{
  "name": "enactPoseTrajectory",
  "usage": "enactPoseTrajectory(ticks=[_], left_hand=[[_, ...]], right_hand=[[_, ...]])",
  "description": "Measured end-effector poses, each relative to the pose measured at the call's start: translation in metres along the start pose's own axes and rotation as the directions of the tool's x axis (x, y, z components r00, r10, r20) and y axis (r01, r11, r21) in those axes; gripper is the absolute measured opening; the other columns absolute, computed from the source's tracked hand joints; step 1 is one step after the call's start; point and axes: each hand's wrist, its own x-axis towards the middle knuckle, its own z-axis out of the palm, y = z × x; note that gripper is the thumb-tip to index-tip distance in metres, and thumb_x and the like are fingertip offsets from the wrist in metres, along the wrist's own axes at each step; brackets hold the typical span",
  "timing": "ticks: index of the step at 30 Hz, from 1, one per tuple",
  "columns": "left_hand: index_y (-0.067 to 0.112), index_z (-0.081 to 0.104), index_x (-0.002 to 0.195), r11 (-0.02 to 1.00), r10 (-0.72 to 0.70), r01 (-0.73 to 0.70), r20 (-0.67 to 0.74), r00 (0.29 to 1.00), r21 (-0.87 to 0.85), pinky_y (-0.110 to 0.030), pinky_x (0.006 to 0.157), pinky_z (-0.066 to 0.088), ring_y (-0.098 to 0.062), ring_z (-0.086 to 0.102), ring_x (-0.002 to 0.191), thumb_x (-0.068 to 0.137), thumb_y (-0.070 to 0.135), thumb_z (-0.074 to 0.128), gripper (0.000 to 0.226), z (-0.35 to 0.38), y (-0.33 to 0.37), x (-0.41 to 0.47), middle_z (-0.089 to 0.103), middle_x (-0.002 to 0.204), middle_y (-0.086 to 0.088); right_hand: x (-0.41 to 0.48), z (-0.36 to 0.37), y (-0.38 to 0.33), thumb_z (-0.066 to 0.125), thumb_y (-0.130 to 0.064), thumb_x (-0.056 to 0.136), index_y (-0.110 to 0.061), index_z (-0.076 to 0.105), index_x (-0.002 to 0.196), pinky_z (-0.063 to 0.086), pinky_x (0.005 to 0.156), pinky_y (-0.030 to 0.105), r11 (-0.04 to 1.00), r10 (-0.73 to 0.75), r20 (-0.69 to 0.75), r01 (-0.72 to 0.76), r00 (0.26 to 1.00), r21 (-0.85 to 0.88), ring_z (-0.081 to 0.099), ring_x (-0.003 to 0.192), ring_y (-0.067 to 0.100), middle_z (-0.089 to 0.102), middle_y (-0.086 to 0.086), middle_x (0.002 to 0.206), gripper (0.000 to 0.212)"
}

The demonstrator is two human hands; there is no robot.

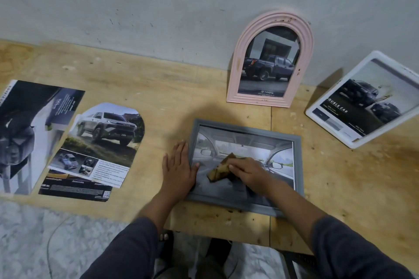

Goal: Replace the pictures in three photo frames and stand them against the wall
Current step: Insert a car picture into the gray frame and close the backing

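A grey rectangular frame (298, 165) lies flat on the wooden boards, glass up, with a car-interior picture in it. My left hand (178, 167) rests flat on its left edge, fingers spread. My right hand (248, 172) presses a folded brownish cloth (218, 169) onto the glass. A pink arched frame (235, 70) with a dark pickup picture stands against the wall. To its right a white rectangular frame (317, 110) with a "Double Cab" picture leans tilted against the wall.
Loose cut car pictures lie on the boards at the left: an arch-shaped cutout (106, 133), a dark sheet (29, 133) and a black strip (74, 190). A pale marbled floor (56, 240) and a thin cable run along the near edge.
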Motion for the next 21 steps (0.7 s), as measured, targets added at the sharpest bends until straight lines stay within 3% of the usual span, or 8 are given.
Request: enactPoseTrajectory(ticks=[3,7,11,14,16,18,19,21], left_hand=[[0.017,0.003,0.149,1.0,0.0,0.0,0.002,1.0,-0.019,-0.04,0.116,-0.006,-0.012,-0.002,0.146,0.069,0.063,-0.002,0.092,-0.001,0.0,-0.001,0.001,0.159,0.004],[0.017,0.005,0.148,0.999,-0.007,0.007,0.003,1.0,-0.046,-0.041,0.116,-0.006,-0.013,0.001,0.146,0.08,0.057,0.013,0.08,-0.002,0.001,-0.001,0.005,0.159,0.002],[0.015,0.008,0.148,0.999,-0.009,0.009,0.007,1.0,-0.049,-0.042,0.117,-0.004,-0.014,0.003,0.146,0.081,0.05,0.02,0.077,-0.005,0.003,-0.003,0.008,0.158,0.0],[0.014,0.01,0.148,0.999,-0.015,0.014,-0.011,1.0,-0.053,-0.043,0.117,-0.001,-0.015,0.005,0.146,0.09,0.049,0.027,0.07,-0.006,0.005,-0.004,0.01,0.158,-0.001],[0.014,0.01,0.148,0.998,-0.024,0.023,-0.017,1.0,-0.054,-0.043,0.117,0.0,-0.016,0.006,0.146,0.096,0.039,0.037,0.064,-0.007,0.007,-0.004,0.011,0.157,-0.001],[0.014,0.011,0.148,0.997,-0.031,0.031,-0.011,0.999,-0.064,-0.041,0.117,-0.002,-0.015,0.006,0.146,0.096,0.034,0.04,0.063,-0.008,0.007,-0.004,0.011,0.158,-0.001],[0.015,0.012,0.148,0.996,-0.035,0.035,-0.005,0.999,-0.082,-0.041,0.117,-0.002,-0.015,0.006,0.146,0.096,0.034,0.041,0.063,-0.009,0.007,-0.004,0.012,0.158,0.0],[0.015,0.016,0.147,0.99,-0.034,0.034,0.005,0.999,-0.136,-0.041,0.116,-0.002,-0.015,0.008,0.146,0.095,0.032,0.043,0.061,-0.012,0.007,-0.003,0.014,0.157,0.0]], right_hand=[[-0.027,-0.008,0.013,0.032,-0.055,0.091,-0.007,0.064,0.09,0.04,0.071,0.028,0.999,-0.013,0.114,0.009,0.993,0.037,0.053,0.072,0.01,0.059,-0.006,0.078,0.058],[-0.058,-0.032,0.021,0.048,-0.036,0.091,-0.034,0.055,0.062,0.03,0.062,0.022,0.973,0.134,0.186,-0.165,0.973,0.162,0.041,0.058,-0.001,0.047,-0.015,0.059,0.029],[-0.083,-0.078,0.011,0.055,-0.037,0.076,-0.004,0.063,0.073,0.038,0.069,0.03,0.833,0.335,-0.02,-0.286,0.942,0.474,0.052,0.068,0.016,0.057,0.001,0.068,0.034],[-0.122,-0.108,0.012,0.06,-0.057,0.076,0.012,0.058,0.084,0.042,0.063,0.024,0.808,0.476,-0.384,-0.221,0.791,0.547,0.055,0.07,0.023,0.057,0.018,0.07,0.07],[-0.149,-0.103,0.023,0.048,-0.043,0.092,0.009,0.056,0.095,0.037,0.064,0.03,0.851,0.524,-0.614,-0.322,0.591,0.416,0.055,0.079,0.034,0.057,0.028,0.085,0.053],[-0.167,-0.077,0.039,0.036,-0.023,0.1,-0.003,0.056,0.112,0.038,0.068,0.036,0.786,0.555,-0.73,-0.539,0.398,0.303,0.057,0.092,0.038,0.062,0.026,0.103,0.031],[-0.172,-0.062,0.05,0.035,-0.023,0.1,-0.007,0.052,0.125,0.042,0.077,0.039,0.751,0.576,-0.702,-0.611,0.42,0.25,0.055,0.106,0.039,0.058,0.024,0.121,0.034],[-0.176,-0.033,0.068,0.033,-0.026,0.098,-0.009,0.033,0.143,0.03,0.108,0.047,0.743,0.597,-0.537,-0.663,0.596,0.089,0.027,0.14,0.032,0.029,0.015,0.152,0.048]])
